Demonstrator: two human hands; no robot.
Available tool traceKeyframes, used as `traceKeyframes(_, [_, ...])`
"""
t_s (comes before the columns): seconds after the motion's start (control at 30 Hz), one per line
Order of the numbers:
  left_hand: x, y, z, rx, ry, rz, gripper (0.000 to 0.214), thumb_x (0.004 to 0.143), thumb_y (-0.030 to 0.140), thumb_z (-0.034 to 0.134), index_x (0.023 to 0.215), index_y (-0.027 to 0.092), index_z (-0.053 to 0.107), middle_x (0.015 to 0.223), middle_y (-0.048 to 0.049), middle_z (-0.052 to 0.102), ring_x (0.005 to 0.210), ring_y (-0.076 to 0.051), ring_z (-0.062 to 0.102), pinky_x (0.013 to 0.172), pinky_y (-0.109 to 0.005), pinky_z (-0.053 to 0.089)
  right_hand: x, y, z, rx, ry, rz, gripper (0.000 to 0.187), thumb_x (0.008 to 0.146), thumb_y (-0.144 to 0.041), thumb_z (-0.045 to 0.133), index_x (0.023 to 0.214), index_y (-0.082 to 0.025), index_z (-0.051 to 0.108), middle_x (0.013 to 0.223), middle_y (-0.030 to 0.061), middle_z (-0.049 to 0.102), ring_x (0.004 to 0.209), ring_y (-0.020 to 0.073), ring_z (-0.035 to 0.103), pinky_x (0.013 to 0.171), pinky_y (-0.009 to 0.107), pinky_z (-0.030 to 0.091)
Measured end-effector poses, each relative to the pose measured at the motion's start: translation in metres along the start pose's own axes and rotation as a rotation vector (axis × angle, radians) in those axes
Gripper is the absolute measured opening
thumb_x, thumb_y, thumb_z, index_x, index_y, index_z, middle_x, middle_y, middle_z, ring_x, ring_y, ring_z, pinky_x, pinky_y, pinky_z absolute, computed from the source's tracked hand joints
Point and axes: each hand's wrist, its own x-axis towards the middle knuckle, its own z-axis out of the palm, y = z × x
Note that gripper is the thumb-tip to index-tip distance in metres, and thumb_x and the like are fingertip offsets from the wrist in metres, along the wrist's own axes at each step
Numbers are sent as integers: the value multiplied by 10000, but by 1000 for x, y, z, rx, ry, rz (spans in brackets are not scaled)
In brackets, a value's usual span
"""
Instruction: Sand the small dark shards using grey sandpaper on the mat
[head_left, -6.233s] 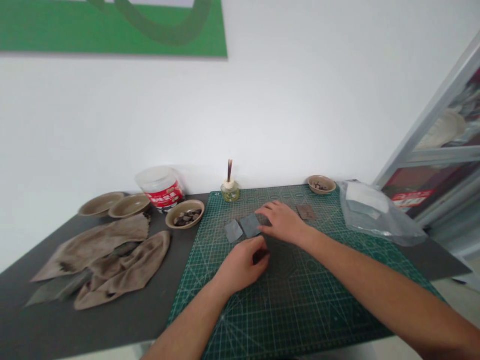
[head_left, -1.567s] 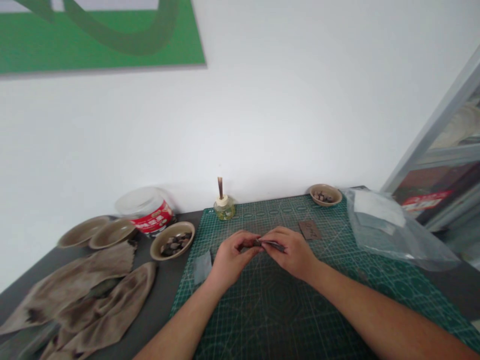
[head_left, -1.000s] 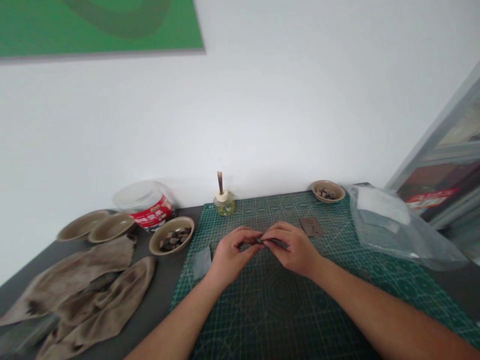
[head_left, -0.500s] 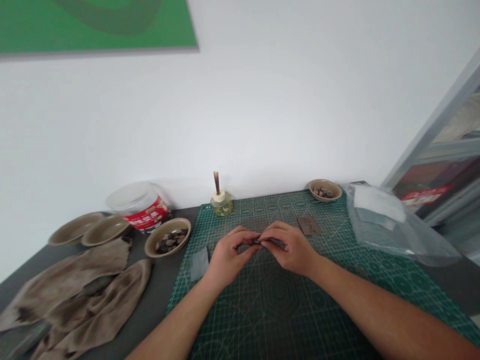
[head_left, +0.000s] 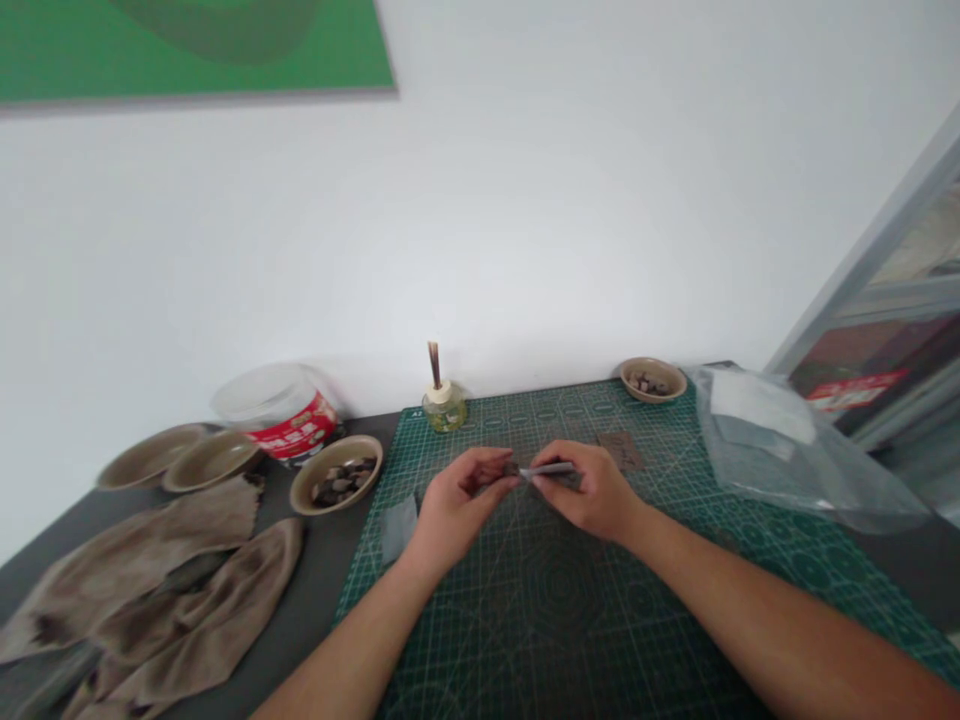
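Over the green cutting mat [head_left: 495, 620] both hands meet, fingertips almost touching. My left hand [head_left: 461, 505] pinches a small brown stone-like piece [head_left: 511, 468] between thumb and fingers. Between the thumb and fingers of my right hand [head_left: 589, 490] is a thin, pale grey flat strip [head_left: 551, 469], its left end against or very near the brown piece. Just behind the right hand, a brown square card [head_left: 621, 449] with dark marks lies on the mat. A small clear plastic bag [head_left: 399, 528] lies left of my left wrist.
Bowls with small stones stand left [head_left: 304, 490] and back right [head_left: 652, 396]. A reed diffuser [head_left: 444, 408] is near the wall. Left are a red-labelled tub [head_left: 296, 430], more bowls [head_left: 142, 465] and brown cloths [head_left: 225, 630]. A large clear bag [head_left: 810, 470] lies right.
The pale grey strip now shows in my right hand, where only a dark edge was visible before. The fingertips have drawn slightly apart, and the brown piece in my left hand is exposed.
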Motion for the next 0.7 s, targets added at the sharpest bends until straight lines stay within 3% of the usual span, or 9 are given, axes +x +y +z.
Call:
traceKeyframes(0.13, [0, 1, 4, -217, -5, -106, 175, 809, 278, 703, 908, 168, 610, 758, -15, 685, 699, -147, 655, 666, -259, 518, -1, 2, 5, 63, 25, 146, 77, 837, -238, 647, 908, -212, 636, 789, 1, 704, 654, 140, 626, 587, 231, 455])
traceKeyframes(0.23, [0, 1, 5, -319, -4, -114, 169, 839, 270, 665, 944, 166, 583, 758, -14, 688, 657, -133, 648, 646, -255, 518, 0, 2, 6, 88, 52, 171, 78, 844, -256, 648, 907, -212, 634, 795, -1, 712, 658, 138, 635, 589, 225, 462])
traceKeyframes(0.47, [-4, -2, 9, -330, -102, -113, 231, 772, 171, 724, 962, 176, 592, 750, 18, 661, 691, -112, 621, 649, -218, 490, 3, 3, 7, 40, 88, 50, 150, 851, -186, 641, 977, -246, 697, 936, -1, 733, 871, 157, 675, 788, 269, 508])
traceKeyframes(0.7, [-2, -2, 7, -178, -46, -85, 223, 759, 156, 704, 976, 193, 666, 770, 21, 671, 703, -119, 619, 648, -214, 480, 0, 5, 10, 9, 36, -75, 197, 869, -166, 633, 1017, -267, 714, 965, 0, 743, 889, 153, 670, 813, 281, 511])
